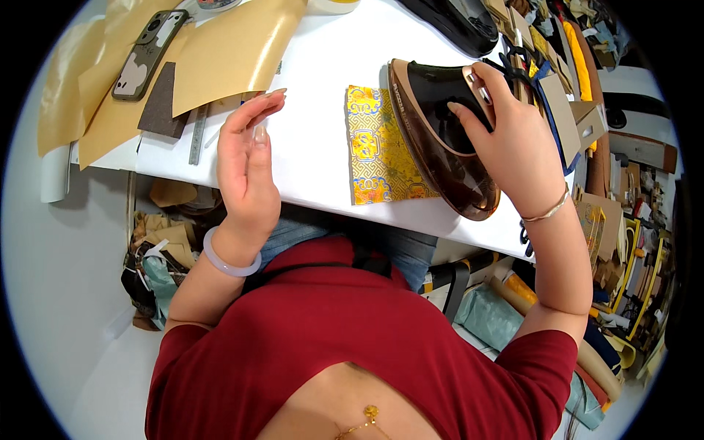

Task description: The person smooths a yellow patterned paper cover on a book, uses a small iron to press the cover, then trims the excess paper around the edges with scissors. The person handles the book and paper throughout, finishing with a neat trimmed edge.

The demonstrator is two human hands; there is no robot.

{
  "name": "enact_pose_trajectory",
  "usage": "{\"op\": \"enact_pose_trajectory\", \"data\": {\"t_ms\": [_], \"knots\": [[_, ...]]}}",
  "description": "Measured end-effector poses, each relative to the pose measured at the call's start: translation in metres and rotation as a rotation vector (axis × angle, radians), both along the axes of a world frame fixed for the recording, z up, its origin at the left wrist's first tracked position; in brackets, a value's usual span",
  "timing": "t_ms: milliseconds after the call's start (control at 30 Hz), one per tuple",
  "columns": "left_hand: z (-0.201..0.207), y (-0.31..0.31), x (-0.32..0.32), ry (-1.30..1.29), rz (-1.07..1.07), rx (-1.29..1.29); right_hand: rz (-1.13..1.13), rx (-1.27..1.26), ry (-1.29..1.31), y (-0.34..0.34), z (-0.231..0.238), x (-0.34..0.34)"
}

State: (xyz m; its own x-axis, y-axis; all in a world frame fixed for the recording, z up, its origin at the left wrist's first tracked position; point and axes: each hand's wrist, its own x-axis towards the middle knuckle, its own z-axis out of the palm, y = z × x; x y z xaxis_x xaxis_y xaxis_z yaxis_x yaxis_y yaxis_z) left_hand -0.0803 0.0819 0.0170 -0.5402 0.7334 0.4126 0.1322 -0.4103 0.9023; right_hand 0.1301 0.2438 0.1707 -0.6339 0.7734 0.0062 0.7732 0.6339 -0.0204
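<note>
As the right hand [513, 125] is gripping the iron [440, 147], which is covering the right part of the cloth [369, 147] on the surface [315, 139], the left hand [248, 172] is curving, empty, near the paper [227, 59] at left.

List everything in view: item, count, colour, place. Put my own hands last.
Iron: 1, brown and black, over the patterned cloth's right part
Patterned cloth: 1, yellow with blue and white, table's front edge
Table: 1, white, ahead of you
Paper sheets: at least 2, tan, table's left
Phone: 1, dark with pale patches, on the paper
Flat piece: 1, dark grey, below the phone
Ruler: 1, grey, left of your left hand
Glossy object: 1, black, top edge
Stored materials: too jumbled to count, mixed colours, right and lower left
Left hand: 1, bare, raised open
Right hand: 1, bare, gripping the iron
</note>
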Motion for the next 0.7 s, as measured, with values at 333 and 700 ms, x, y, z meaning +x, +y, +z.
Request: {"op": "enact_pose_trajectory", "data": {"t_ms": [333,700], "knots": [[-0.002,0.004,0.002,-0.021,0.067,0.022,0.355,0.053,0.005,-0.007,-0.008,-0.022],[-0.005,0.006,0.000,-0.118,0.076,0.050,0.575,0.001,0.106,0.029,-0.004,0.003]]}}
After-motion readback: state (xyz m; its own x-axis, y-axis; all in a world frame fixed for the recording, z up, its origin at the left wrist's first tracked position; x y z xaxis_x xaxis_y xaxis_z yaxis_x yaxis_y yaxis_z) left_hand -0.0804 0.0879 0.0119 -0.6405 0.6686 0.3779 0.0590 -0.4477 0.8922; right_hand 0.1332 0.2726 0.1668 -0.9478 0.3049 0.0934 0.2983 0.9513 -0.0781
